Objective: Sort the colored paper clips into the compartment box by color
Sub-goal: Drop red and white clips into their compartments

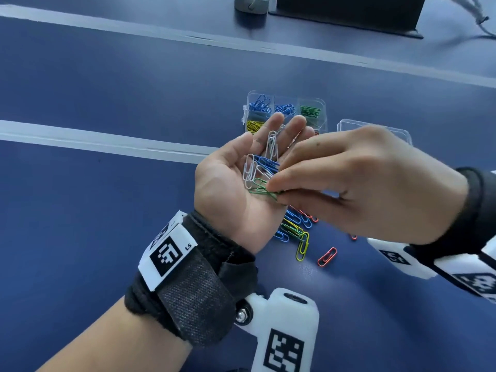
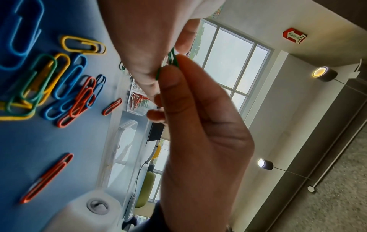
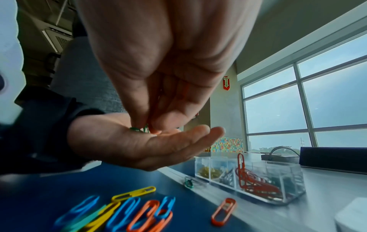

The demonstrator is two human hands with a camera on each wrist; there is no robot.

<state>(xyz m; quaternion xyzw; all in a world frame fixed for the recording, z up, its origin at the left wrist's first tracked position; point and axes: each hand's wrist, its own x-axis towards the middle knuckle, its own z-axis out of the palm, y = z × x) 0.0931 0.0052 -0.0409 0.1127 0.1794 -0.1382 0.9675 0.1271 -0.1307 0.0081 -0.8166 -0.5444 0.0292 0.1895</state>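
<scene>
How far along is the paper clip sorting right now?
Partly done: the box already holds blue, green, yellow and red clips in separate compartments. In hand: the left hand cups white, blue and green clips while the right hand pinches the green clips. Left: the loose clips on the table.

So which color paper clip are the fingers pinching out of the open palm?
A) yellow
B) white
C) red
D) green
D: the right hand pinches a green paper clip lying on the open left hand, while the white paper clips and blue paper clips rest untouched on that palm.
</scene>
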